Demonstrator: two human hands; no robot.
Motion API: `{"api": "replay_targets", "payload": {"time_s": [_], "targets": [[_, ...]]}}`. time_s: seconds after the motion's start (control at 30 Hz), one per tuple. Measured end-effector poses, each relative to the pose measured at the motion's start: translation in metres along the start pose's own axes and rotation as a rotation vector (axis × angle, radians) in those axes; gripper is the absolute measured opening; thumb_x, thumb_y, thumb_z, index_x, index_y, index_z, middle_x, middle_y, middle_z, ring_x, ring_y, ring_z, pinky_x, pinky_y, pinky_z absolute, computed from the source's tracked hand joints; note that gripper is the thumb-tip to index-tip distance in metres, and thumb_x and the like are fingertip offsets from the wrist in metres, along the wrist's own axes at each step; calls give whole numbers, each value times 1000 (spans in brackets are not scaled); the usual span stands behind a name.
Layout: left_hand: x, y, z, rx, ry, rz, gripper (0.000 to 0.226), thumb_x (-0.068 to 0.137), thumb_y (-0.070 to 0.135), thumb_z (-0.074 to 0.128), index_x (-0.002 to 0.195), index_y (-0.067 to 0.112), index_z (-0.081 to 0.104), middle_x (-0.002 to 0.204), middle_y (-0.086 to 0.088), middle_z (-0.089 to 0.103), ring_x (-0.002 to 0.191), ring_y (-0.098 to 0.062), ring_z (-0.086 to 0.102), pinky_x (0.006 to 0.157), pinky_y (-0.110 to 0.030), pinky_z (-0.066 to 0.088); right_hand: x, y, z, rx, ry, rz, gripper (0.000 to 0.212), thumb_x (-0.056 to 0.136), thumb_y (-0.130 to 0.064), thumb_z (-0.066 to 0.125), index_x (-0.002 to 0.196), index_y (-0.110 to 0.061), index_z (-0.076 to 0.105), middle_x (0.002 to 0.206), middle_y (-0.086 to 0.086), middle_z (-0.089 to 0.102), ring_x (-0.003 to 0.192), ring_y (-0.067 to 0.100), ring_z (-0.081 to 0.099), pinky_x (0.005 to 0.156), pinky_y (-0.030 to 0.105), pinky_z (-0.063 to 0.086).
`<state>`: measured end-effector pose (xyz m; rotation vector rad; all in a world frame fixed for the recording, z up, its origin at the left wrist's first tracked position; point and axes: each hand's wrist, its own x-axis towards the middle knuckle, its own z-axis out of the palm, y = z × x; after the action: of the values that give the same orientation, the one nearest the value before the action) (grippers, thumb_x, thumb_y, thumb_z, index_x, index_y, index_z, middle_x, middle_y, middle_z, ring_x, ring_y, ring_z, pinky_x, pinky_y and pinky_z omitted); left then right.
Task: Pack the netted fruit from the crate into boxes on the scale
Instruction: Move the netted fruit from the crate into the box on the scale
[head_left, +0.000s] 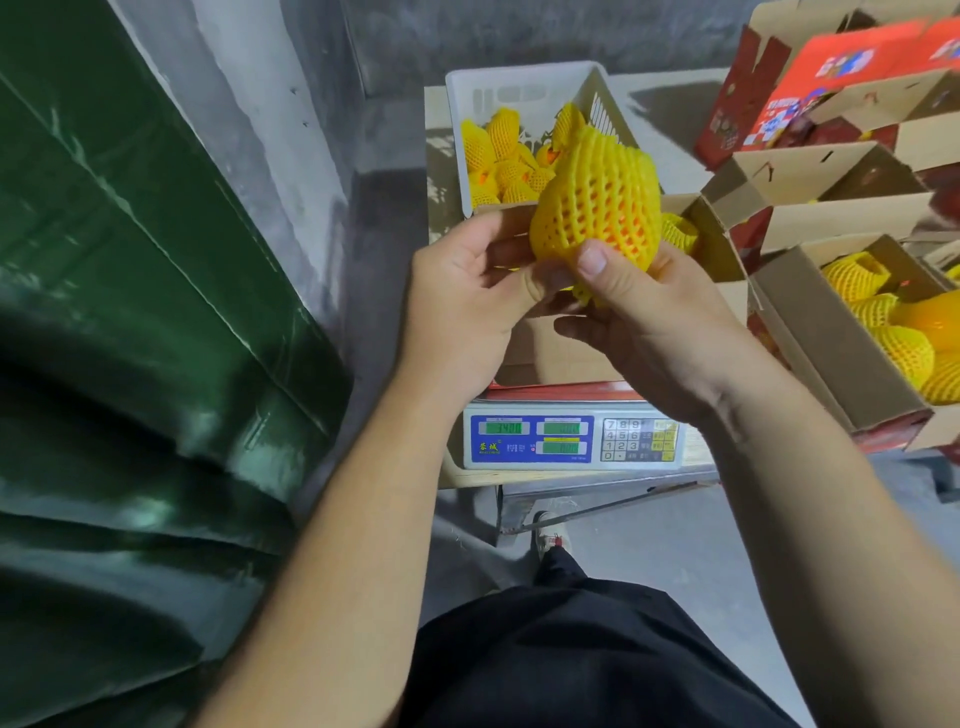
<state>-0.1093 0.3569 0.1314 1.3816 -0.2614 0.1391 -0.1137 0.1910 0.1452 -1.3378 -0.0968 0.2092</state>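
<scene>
Both hands clamp one netted fruit (597, 208): my right hand (654, 332) cups it from below with the thumb pressed on the net's front, and my left hand (462, 301) pinches the loose net tail at the fruit's lower end. I hold the fruit above the open cardboard box (550, 348), which sits on the scale (571, 441); it touches neither.

Working downward in size:

1. White crate (519, 83), behind the box: more netted fruit lies inside. I leave it alone until this fruit is placed.
2. Box on the scale: at least one netted fruit already shows at its right inner side. I judge the free space lies toward the left, though my hands hide most of the interior.
3. Scale display: digits are lit; I read them only after both hands are off the box.
4. Net tail: I judge it should be tucked under before lowering, so the foam covers the fruit wherever it meets its neighbour.

I lower the fruit gently rather than dropping it.
</scene>
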Motion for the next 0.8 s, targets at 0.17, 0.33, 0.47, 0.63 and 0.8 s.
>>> {"api": "replay_targets", "payload": {"time_s": [0.17, 0.33, 0.47, 0.63, 0.8], "targets": [[-2, -3, 0, 61, 13, -83, 24, 90, 4, 78, 107, 20, 73, 87, 3, 79, 68, -7, 65, 56, -21, 51, -1, 10, -5, 53, -25, -10, 67, 83, -37, 76, 133, 1, 55, 115, 18, 70, 100, 33, 70, 80, 31, 58], [3, -16, 0, 184, 13, -199, 24, 98, 4, 70, 109, 26, 71, 84, 8, 79, 64, -5, 66, 60, -19, 54, 8, 13, -20, -72, 79, -87, 65, 84, -27, 81, 139, -7, 53, 131, 17, 67, 123, 38, 65, 104, 55, 54], [6, -23, -9, 316, 95, -209, 27, 101, 19, 68, 115, 42, 70, 104, 16, 78, 94, -5, 72, 87, -31, 59, 26, -22, -56, -233, 432, -414, 73, 84, -32, 86, 142, -15, 44, 131, 11, 60, 114, 25, 68, 81, 46, 63], [9, -24, -8, 368, 92, -212, 35, 103, 12, 61, 109, 45, 70, 105, 16, 77, 100, -4, 71, 97, -39, 59, 44, -34, -110, -1163, 537, -304, 97, 79, -31, 85, 157, -19, 29, 143, 17, 42, 132, 36, 44, 109, 43, 41], [12, -25, -9, 412, 75, -213, 29, 104, 9, 60, 118, 32, 70, 117, 9, 74, 112, -3, 67, 100, -29, 54, 29, -15, -108, -1424, 280, 219, 95, 86, -63, 72, 161, -38, 20, 158, 17, 37, 140, 46, 38, 113, 55, 35]]}}
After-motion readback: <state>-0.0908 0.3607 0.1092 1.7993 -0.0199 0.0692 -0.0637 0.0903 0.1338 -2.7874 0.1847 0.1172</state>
